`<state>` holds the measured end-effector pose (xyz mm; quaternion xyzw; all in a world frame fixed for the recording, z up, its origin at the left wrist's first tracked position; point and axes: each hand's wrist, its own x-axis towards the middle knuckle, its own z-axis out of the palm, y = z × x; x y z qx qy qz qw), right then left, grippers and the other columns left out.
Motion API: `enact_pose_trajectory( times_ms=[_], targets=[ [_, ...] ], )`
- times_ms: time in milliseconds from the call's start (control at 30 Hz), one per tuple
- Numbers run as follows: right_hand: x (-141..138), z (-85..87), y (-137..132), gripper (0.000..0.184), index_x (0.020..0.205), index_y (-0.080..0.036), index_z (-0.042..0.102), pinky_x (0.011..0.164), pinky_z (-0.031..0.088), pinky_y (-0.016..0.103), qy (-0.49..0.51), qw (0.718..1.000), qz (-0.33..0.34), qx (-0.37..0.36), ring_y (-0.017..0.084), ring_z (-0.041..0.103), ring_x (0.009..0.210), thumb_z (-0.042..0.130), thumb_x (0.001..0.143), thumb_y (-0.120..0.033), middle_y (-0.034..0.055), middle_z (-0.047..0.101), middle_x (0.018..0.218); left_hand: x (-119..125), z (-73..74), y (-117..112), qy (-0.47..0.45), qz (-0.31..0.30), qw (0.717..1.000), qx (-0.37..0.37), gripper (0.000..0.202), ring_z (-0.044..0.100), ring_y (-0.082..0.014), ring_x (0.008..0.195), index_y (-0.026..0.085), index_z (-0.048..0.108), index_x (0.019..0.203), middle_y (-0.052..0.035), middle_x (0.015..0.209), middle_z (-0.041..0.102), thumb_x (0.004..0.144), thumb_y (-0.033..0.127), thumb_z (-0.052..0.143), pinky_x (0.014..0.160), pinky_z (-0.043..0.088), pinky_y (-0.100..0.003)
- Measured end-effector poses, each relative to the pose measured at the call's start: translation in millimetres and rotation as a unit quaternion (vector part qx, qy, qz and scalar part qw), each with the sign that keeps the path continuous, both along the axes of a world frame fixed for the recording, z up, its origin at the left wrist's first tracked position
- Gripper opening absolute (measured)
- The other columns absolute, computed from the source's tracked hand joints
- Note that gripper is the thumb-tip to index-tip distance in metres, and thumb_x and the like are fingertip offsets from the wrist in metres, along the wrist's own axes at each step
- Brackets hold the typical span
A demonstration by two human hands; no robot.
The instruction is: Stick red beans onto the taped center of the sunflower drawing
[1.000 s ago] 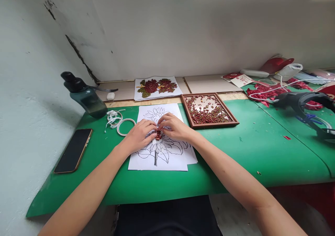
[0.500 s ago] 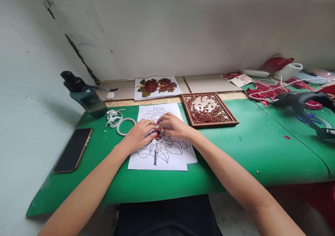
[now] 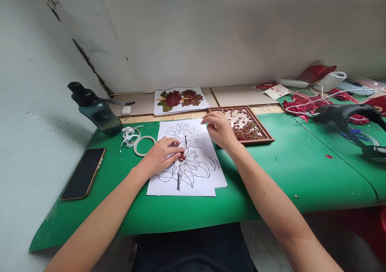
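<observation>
On the top sheet of paper (image 3: 193, 187), printed with line-drawn flowers, a small cluster of red beans (image 3: 181, 157) lies at the lower flower's centre. My left hand (image 3: 161, 156) rests on the paper with fingers apart, its fingertips and thumb beside these beans. My right hand (image 3: 221, 130) is raised between the paper and the wooden-framed tray (image 3: 241, 144), covering the tray's near left corner. Its fingers are slightly bent and spread, with nothing visible in them. Loose red and green beans (image 3: 250, 130) are scattered inside the tray, thickest toward the near side.
Behind the paper lies a finished-looking bean picture (image 3: 181, 99). To the left are a dark bottle (image 3: 101, 113), a phone (image 3: 84, 173) and a roll of tape (image 3: 144, 146). Red scraps (image 3: 307, 103), a white cable and a black headband-like object (image 3: 343, 119) occupy the right side.
My right hand has lifted off the flower's centre and moved right and away from me, to the tray's left edge. My left hand has stayed beside the beans.
</observation>
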<state>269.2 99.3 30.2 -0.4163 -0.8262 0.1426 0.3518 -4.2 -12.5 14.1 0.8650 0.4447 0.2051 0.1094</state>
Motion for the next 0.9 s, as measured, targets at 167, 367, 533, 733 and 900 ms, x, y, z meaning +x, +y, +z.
enact_pose_trajectory(
  times_ms=[167,367,533,733,900],
  targets=[
    [65,1.9,29,0.029,0.103,-0.018,0.078,0.095,0.050,0.044,-0.040,0.983,-0.155,-0.095,0.031,0.068,0.108,0.058,0.082,-0.017,0.0131,0.077,0.113,2,-1.4,-2,-0.021,0.006,1.000,0.019,0.036,0.057,-0.0287,0.133,0.032,0.059,0.143,-0.0079,0.144,0.059,0.107,0.032,0.054,0.102,0.055,-0.049],
    [99,-4.0,42,0.030,0.107,-0.015,0.079,0.077,0.051,0.032,-0.118,0.961,-0.164,-0.190,0.024,0.071,0.087,0.072,0.080,-0.026,0.0121,0.078,0.109,-2,-2.8,0,-0.067,0.018,0.996,0.061,0.038,0.054,-0.0278,0.135,0.027,0.053,0.145,-0.0103,0.143,0.059,0.107,0.028,0.053,0.108,0.050,-0.051],
    [89,-6.6,43,0.020,0.099,-0.019,0.081,0.077,0.047,0.031,-0.153,0.958,-0.161,-0.184,0.023,0.069,0.088,0.068,0.086,-0.027,0.0100,0.078,0.099,0,2.3,-3,-0.042,-0.052,0.997,0.027,0.018,0.063,-0.0240,0.117,0.027,0.070,0.117,-0.0050,0.124,0.069,0.104,0.026,0.058,0.097,0.053,-0.043],
    [85,-11.7,41,0.017,0.084,-0.018,0.076,0.071,0.041,0.032,-0.157,0.959,-0.179,-0.158,0.022,0.063,0.079,0.063,0.088,-0.028,0.0096,0.074,0.085,7,5.6,-5,-0.035,-0.078,0.996,0.014,0.017,0.063,-0.0232,0.112,0.026,0.073,0.110,-0.0045,0.117,0.072,0.104,0.025,0.058,0.097,0.053,-0.043],
    [78,-10.6,38,0.019,0.089,-0.019,0.071,0.073,0.041,0.033,-0.106,0.967,-0.202,-0.114,0.025,0.062,0.084,0.054,0.091,-0.026,0.0110,0.073,0.090,4,5.4,-4,-0.034,-0.066,0.997,0.009,0.019,0.064,-0.0249,0.113,0.026,0.073,0.113,-0.0057,0.118,0.073,0.105,0.028,0.056,0.096,0.054,-0.046]
  ],
)
